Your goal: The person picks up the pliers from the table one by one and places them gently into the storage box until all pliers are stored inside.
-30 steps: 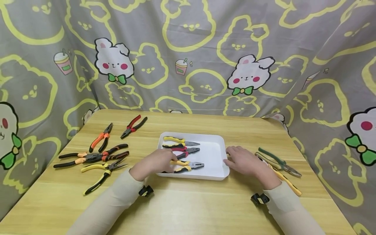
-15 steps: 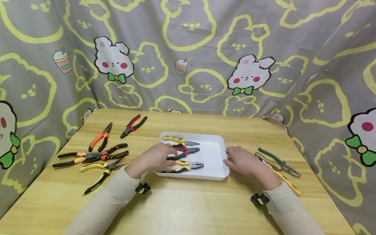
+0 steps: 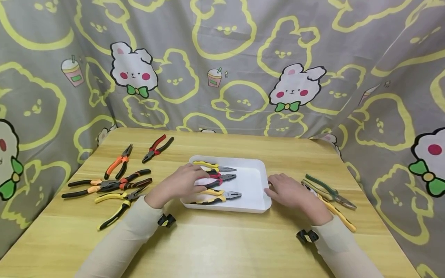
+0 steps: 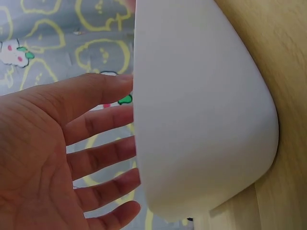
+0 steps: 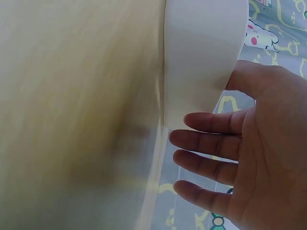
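White tray: lies mid-table between the two hands, three pliers inside, their noses toward the right.
Left hand: fingers relaxed and apart, reaching over the tray's left rim; whether they touch the handles cannot be told.
Right hand: fingers extended at the tray's right wall, thumb tip hidden behind the rim.
Tray contents: yellow-black long-nose pliers at the back, red-handled pliers in the middle, yellow-black combination pliers in front.
In the way: the left hand hides the ends of the red handles; the right forearm partly covers a yellow-handled tool.
Left tabletop: orange-black pliers, red-black pliers, two overlapping black-orange pliers, spread yellow-black pliers near the left sleeve.
Right tabletop: green-handled pliers.
Backdrop: rabbit-print curtain.
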A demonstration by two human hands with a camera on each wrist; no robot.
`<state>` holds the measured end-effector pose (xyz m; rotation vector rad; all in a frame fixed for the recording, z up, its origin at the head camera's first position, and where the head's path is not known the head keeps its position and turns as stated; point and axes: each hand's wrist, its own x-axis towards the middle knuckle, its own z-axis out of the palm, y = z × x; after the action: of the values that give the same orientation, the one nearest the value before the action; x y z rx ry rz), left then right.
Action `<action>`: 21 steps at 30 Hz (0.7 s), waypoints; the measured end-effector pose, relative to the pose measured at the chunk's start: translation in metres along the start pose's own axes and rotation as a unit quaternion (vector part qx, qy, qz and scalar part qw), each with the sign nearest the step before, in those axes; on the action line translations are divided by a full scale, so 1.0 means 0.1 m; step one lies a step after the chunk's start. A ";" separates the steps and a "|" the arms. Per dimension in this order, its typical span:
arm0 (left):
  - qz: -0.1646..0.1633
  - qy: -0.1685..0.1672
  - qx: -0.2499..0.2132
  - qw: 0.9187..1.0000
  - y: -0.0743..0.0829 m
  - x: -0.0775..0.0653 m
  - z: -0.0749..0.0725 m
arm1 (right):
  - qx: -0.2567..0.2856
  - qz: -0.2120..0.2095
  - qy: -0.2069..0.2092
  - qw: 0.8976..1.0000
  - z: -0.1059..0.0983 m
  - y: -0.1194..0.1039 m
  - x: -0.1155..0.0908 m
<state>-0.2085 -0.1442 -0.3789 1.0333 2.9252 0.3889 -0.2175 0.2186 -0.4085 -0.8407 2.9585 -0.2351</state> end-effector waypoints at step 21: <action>-0.046 0.025 -0.003 0.999 -0.16 -0.12 -0.11 | 0.001 -0.006 0.001 1.000 -0.01 0.00 -0.01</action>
<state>-0.2106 -0.1659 -0.3731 0.8977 2.9995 0.4263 -0.2164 0.2195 -0.4071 -0.8589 2.9560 -0.2404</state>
